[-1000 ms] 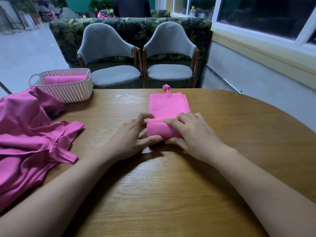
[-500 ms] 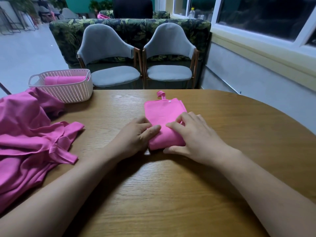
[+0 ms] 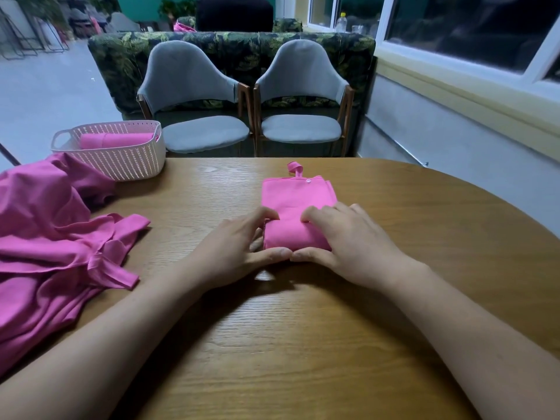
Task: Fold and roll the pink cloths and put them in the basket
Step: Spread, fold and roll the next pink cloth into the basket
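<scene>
A folded pink cloth (image 3: 298,197) lies mid-table, its near end wound into a thick roll, its far end flat with a small loop and a snap. My left hand (image 3: 239,251) grips the roll's left end, fingers curled over the top and thumb along the near side. My right hand (image 3: 348,237) grips the right end the same way, and the two thumbs meet in front of the roll. A white woven basket (image 3: 133,165) stands at the far left of the table with a rolled pink cloth (image 3: 115,140) inside.
A heap of loose pink cloths (image 3: 51,234) covers the table's left side, just in front of the basket. Two grey chairs (image 3: 197,116) stand behind the far table edge. A wall with a window ledge runs along the right.
The roll has advanced away from me and grown thicker, shortening the flat part. Both hands moved forward with it, and my thumbs now meet at its near side.
</scene>
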`<state>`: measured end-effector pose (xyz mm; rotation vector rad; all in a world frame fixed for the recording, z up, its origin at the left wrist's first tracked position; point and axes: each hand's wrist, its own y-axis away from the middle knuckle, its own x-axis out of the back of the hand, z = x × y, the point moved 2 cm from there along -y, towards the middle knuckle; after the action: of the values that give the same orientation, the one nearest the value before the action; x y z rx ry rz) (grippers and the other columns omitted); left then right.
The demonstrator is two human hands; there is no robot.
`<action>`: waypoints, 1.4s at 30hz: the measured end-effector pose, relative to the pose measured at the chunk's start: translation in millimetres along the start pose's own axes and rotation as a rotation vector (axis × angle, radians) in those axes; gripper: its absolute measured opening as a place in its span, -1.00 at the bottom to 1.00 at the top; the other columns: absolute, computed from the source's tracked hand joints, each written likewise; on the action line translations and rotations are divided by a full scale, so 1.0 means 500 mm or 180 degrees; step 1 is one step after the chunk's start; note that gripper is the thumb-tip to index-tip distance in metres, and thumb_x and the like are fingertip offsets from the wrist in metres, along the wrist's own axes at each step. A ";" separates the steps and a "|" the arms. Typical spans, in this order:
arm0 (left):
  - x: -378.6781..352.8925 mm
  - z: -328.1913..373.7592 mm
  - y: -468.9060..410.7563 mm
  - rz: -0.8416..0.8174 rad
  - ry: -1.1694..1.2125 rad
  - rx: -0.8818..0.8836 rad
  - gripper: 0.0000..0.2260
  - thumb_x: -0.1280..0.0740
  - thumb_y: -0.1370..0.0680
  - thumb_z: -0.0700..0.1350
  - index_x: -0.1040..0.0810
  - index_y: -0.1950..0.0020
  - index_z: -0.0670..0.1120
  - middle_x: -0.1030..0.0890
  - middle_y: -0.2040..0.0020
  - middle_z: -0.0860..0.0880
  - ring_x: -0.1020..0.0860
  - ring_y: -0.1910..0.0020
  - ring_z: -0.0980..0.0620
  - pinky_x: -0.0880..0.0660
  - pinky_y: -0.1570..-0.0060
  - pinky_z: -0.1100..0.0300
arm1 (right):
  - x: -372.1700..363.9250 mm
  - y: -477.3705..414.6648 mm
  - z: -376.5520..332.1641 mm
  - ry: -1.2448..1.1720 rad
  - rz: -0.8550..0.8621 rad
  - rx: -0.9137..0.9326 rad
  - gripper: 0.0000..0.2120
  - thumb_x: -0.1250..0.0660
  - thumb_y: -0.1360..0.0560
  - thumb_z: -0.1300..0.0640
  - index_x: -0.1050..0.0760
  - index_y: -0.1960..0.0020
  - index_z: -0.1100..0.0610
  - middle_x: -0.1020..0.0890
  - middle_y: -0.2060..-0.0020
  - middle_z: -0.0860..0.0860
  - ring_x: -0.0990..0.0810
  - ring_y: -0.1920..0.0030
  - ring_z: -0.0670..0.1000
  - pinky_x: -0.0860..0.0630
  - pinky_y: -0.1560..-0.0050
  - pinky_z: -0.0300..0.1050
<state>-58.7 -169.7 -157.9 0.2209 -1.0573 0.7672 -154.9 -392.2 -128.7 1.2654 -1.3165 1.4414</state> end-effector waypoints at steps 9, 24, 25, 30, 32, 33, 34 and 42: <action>-0.003 -0.010 -0.022 0.0125 0.0082 -0.0004 -0.46 -0.19 -0.47 0.54 -0.50 -0.19 0.17 -0.49 -0.04 0.25 -0.49 0.02 0.18 -0.38 0.07 0.10 | -0.005 -0.009 0.009 0.0137 -0.0014 -0.0060 -0.26 0.07 -0.51 -0.61 -0.47 -0.34 -0.12 -0.51 -0.09 -0.05 -0.45 -0.15 0.04 -0.41 -0.16 0.05; -0.003 0.012 -0.003 0.0449 0.0231 -0.0319 -0.49 -0.39 -0.47 0.42 -0.52 -0.32 0.20 -0.56 -0.14 0.23 -0.55 -0.05 0.25 -0.48 -0.02 0.23 | 0.005 -0.013 0.007 -0.0366 -0.0086 -0.0128 -0.26 -0.16 -0.30 -0.73 -0.49 -0.13 -0.16 -0.60 0.04 -0.16 -0.55 0.03 -0.04 -0.54 0.04 0.01; -0.002 0.012 -0.004 0.0427 0.0368 -0.0256 -0.51 -0.41 -0.47 0.39 -0.54 -0.31 0.18 -0.58 -0.08 0.24 -0.56 0.01 0.30 -0.44 0.05 0.32 | 0.006 -0.011 0.007 -0.0431 -0.0082 -0.0150 -0.26 -0.17 -0.29 -0.73 -0.49 -0.13 -0.16 -0.61 0.03 -0.16 -0.56 0.03 -0.04 -0.55 0.04 0.02; -0.003 0.015 -0.014 0.0330 0.0790 0.0030 -0.75 -0.38 -0.60 0.27 -0.60 -0.18 0.18 -0.66 0.07 0.13 -0.59 0.18 0.26 -0.50 0.13 0.24 | -0.001 0.004 0.008 -0.0037 0.0162 0.0091 -0.23 -0.29 -0.30 -0.65 -0.38 -0.26 -0.13 -0.42 -0.14 -0.09 -0.44 -0.11 0.01 -0.48 -0.08 0.02; -0.002 0.015 -0.015 0.0348 0.0856 0.0185 -0.75 -0.31 -0.60 0.31 -0.61 -0.10 0.18 -0.67 0.15 0.10 -0.62 0.24 0.19 -0.60 0.14 0.03 | -0.004 0.010 0.007 0.0113 0.0207 0.0158 -0.25 -0.29 -0.34 -0.62 -0.40 -0.28 -0.12 -0.43 -0.12 -0.08 -0.41 -0.10 0.01 -0.45 -0.11 0.02; 0.000 0.018 -0.014 0.0358 0.0811 0.0229 -0.72 -0.29 -0.61 0.32 -0.62 -0.08 0.17 -0.67 0.18 0.09 -0.63 0.23 0.15 -0.60 0.13 0.00 | -0.005 0.012 0.006 0.0115 0.0231 0.0189 -0.25 -0.26 -0.35 -0.63 -0.42 -0.29 -0.11 -0.46 -0.10 -0.08 -0.42 -0.10 0.00 -0.44 -0.10 0.02; 0.002 0.020 -0.013 0.0374 0.0727 0.0222 -0.71 -0.29 -0.61 0.32 -0.63 -0.06 0.15 -0.67 0.19 0.10 -0.62 0.22 0.16 -0.58 0.13 0.03 | -0.005 0.013 0.005 0.0055 0.0230 0.0205 -0.24 -0.23 -0.36 -0.64 -0.44 -0.30 -0.12 -0.49 -0.08 -0.09 -0.44 -0.09 -0.01 -0.44 -0.09 0.00; 0.005 0.018 0.009 0.0459 -0.0077 -0.0555 -0.38 -0.54 -0.39 0.38 -0.56 -0.36 0.15 -0.52 -0.20 0.18 -0.54 -0.12 0.21 -0.47 -0.08 0.30 | 0.023 0.011 0.019 -0.1273 -0.0336 -0.0323 -0.33 -0.37 -0.28 -0.63 -0.61 -0.13 -0.16 -0.65 0.10 -0.18 -0.59 0.08 -0.12 -0.59 0.01 0.03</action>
<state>-67.2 -169.9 -152.5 0.0049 -1.1654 0.7980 -160.9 -402.9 -118.8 1.5836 -1.5335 1.0677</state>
